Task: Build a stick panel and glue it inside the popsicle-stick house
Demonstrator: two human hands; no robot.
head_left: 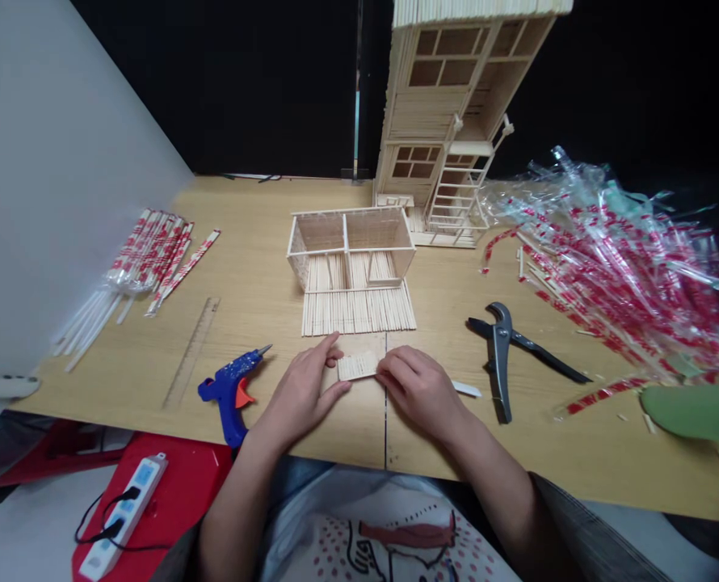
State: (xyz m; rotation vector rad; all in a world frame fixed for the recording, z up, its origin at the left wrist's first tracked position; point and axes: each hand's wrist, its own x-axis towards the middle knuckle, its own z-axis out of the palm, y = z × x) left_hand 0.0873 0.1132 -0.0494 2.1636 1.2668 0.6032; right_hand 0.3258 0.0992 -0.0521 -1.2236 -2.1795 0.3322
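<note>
A small panel of pale wooden sticks lies between my two hands near the front of the table. My left hand has thumb and fingertips at the panel's left end, with the forefinger stretched out beyond it. At the right end, my right hand pinches the edge with its fingers bent together. Just past the panel stands an open-topped stick model with two compartments and a slatted floor reaching forward. The panel's underside is hidden.
A blue glue gun and a clear ruler lie left. Wrapped chopsticks sit farther back. Behind stands a tall stick house. Dark-handled cutting pliers, a white strip and heaped plastic wrappers are at right.
</note>
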